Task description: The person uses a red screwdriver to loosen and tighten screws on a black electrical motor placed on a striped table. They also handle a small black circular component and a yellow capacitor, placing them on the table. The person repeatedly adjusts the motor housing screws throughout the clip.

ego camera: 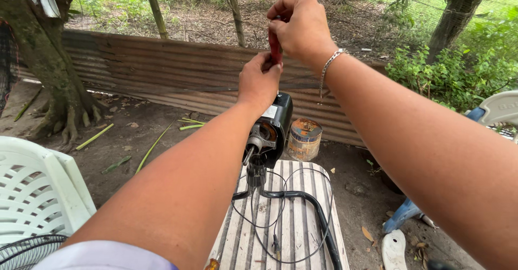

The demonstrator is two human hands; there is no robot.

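Both hands are raised over a black electric motor (pixel 272 127), which is stood on end on a striped worktop (pixel 302 221). A red-handled tool (pixel 275 46), probably a screwdriver, is held upright between the two hands. The right hand (pixel 302 27) is closed on the upper end of the handle, its fingers (pixel 283 11) curled tight round it. The left hand (pixel 259 81) is set just beneath, its fingers (pixel 268 62) pinched on the lower part of the red handle. The shaft below is hidden behind the left hand, so contact with the motor cannot be told. A silver bracelet (pixel 328 65) is worn on the right wrist.

Thin black wires (pixel 280 194) are trailed from the motor's base across the worktop. A rusty tin can (pixel 304 139) is stood on the ground just behind the worktop, before a corrugated metal fence (pixel 162 70). A white plastic chair (pixel 38 189) is placed at the left.
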